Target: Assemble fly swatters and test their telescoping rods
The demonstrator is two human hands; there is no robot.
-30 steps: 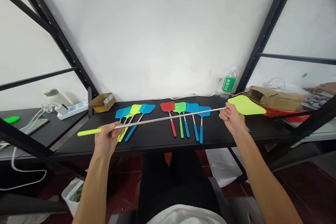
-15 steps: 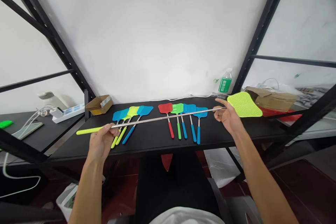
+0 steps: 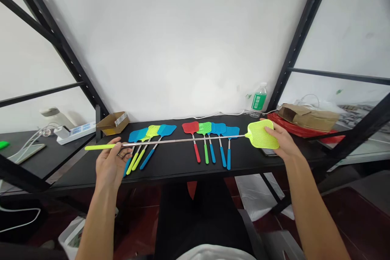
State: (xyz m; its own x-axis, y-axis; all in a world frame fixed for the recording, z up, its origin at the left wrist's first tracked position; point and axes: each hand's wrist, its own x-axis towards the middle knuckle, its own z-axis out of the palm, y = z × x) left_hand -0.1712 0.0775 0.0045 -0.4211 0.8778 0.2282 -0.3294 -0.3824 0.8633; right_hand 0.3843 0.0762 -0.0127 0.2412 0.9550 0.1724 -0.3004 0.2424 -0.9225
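A yellow-green fly swatter (image 3: 262,135) with a long extended metal rod spans the view, held level above the black table. My left hand (image 3: 110,164) pinches it where the yellow handle meets the rod. At the other end, my right hand (image 3: 282,140) grips the outer edge of the perforated head between thumb and fingers. Behind and below the rod lie more swatters in two groups: blue and yellow ones at left, including a blue swatter (image 3: 166,130), and a red swatter (image 3: 191,128), a green swatter (image 3: 204,128) and several blue ones further right.
An open cardboard box (image 3: 112,123) and a power strip (image 3: 77,132) are at the left. A green-labelled water bottle (image 3: 258,100) stands by the wall, with a brown carton (image 3: 307,117) on red plastic farther right. Black metal uprights (image 3: 301,36) frame both sides.
My right hand has gone from the rod to the outer edge of the swatter's head, which now sits further left and lower. My left hand keeps its hold near the handle.
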